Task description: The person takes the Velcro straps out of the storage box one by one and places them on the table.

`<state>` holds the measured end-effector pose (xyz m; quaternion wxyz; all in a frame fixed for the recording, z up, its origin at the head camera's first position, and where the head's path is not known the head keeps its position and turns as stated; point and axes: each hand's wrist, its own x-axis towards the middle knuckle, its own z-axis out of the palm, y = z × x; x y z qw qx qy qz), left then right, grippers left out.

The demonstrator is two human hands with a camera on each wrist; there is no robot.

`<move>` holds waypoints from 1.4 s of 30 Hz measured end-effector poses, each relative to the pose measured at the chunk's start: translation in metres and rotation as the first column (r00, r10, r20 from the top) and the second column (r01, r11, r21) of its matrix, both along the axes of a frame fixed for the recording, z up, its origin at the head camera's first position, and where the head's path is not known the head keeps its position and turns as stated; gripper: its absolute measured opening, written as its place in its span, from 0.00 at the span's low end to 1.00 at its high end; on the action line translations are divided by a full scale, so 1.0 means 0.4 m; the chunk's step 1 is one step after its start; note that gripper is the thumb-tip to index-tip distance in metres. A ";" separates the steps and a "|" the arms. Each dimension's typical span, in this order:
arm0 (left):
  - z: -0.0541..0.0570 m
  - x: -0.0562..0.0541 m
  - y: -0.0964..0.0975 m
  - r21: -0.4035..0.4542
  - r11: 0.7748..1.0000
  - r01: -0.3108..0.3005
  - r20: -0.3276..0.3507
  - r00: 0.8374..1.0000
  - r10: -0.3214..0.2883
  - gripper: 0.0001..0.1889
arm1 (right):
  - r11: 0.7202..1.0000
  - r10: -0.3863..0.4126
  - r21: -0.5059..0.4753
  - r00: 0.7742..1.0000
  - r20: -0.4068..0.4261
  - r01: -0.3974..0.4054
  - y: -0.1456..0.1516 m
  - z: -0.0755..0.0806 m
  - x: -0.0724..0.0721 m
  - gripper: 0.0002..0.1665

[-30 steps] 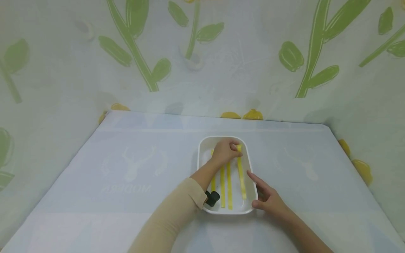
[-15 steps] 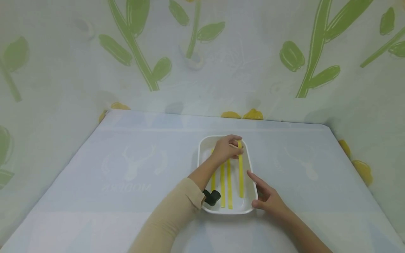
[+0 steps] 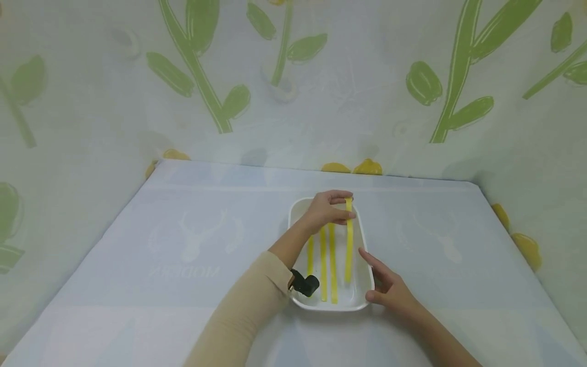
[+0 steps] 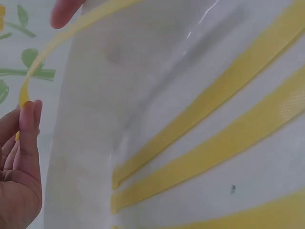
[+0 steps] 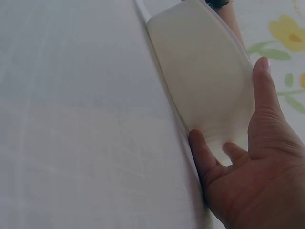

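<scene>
My left hand point(image 3: 327, 210) reaches over the far right part of a white rectangular dish point(image 3: 335, 308) with rounded corners. It pinches the far end of a flat yellow strip point(image 3: 349, 250) between thumb and fingers. In the left wrist view the strip point(image 4: 62, 34) bends away from the left hand point(image 4: 21, 167), above the dish's wall. Several more yellow strips point(image 3: 332, 270) lie side by side lengthwise on the dish's floor. Beside the right wall is my right hand point(image 3: 390, 290); its spread fingers touch the outer wall and its thumb is at the rim point(image 5: 250, 67).
The dish stands on a table with a pale printed cloth point(image 3: 192, 295). A black wrist camera point(image 3: 306, 283) on the left wrist overhangs the dish's near left side. Behind the table rises a white backdrop point(image 3: 353, 102) with green leaves and yellow flowers.
My left hand has risen and moved slightly away toward the back of the dish, lifting the rightmost strip, whose near end has shifted back. The right hand stays at the wall.
</scene>
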<state>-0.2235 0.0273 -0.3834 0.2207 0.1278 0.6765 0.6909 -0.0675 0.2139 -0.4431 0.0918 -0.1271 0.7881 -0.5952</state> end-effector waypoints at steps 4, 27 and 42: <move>0.008 0.000 -0.008 -0.017 1.000 0.009 0.019 1.000 -0.009 0.26 | 1.000 -0.012 0.019 1.000 0.023 0.012 -0.004 0.003 0.002 0.47; 0.063 -0.040 -0.098 -0.064 0.995 -0.072 0.065 0.995 0.076 0.29 | 1.000 -0.028 -0.010 0.999 0.030 0.028 -0.002 -0.008 -0.002 0.47; 0.109 -0.050 -0.175 -0.080 0.988 -0.133 0.005 0.991 0.134 0.30 | 0.999 -0.037 0.000 0.999 0.025 0.037 -0.005 -0.002 0.000 0.47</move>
